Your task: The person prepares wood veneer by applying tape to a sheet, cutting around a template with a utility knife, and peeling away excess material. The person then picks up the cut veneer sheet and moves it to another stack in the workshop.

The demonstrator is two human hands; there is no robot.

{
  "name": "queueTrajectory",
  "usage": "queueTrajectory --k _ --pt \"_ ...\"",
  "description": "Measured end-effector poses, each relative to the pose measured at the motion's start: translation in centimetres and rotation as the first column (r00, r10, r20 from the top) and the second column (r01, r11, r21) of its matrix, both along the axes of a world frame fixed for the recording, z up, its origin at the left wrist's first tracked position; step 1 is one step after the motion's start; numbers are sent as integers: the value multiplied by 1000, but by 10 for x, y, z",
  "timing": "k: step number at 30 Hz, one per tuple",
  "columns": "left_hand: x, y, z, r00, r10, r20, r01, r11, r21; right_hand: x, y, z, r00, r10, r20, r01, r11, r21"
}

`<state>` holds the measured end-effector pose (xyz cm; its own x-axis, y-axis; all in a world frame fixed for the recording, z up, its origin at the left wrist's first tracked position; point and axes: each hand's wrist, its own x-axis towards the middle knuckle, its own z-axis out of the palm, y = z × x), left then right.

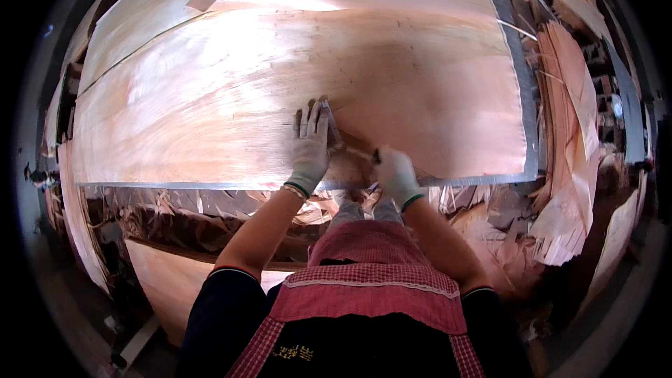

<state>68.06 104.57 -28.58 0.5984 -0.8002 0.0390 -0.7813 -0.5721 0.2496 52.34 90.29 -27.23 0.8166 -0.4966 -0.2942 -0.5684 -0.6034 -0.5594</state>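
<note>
A broad, pale wood veneer sheet lies before me. Flat on its near part rests my left hand, in a white glove with a green cuff, fingers stretched forward. Along its right side a thin, light strip stands out against a dark gap in the veneer. To the right, my right hand, also gloved, is closed around a dark-handled tool near the sheet's front edge. A thin, pale length runs from that tool toward my left hand; blur hides its exact kind.
The veneer lies on a grey-edged table. A second sheet edge crosses the far left. Stacked veneer strips hang at the right. Torn veneer scraps fill the space below the table, and another wooden sheet leans at lower left.
</note>
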Motion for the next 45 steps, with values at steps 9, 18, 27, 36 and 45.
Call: queueTrajectory --k 9,18,27,36,45 --pt "-65 -25 -8 804 -594 24 592 796 -125 -112 -49 14 773 -634 -26 532 627 569" --pt "-62 -41 -19 812 -578 75 583 811 -59 -92 -11 -1 732 -679 -60 457 423 783" --pt "-72 -53 -15 589 -790 173 730 611 304 -98 -41 -11 935 -354 7 349 924 156" --pt "-102 -90 60 -380 -256 -889 -395 914 -95 -96 -55 75 888 -406 215 302 868 394" --pt "-49 -188 -17 819 -136 -558 -153 885 -440 -62 -137 10 875 -467 123 341 778 527"
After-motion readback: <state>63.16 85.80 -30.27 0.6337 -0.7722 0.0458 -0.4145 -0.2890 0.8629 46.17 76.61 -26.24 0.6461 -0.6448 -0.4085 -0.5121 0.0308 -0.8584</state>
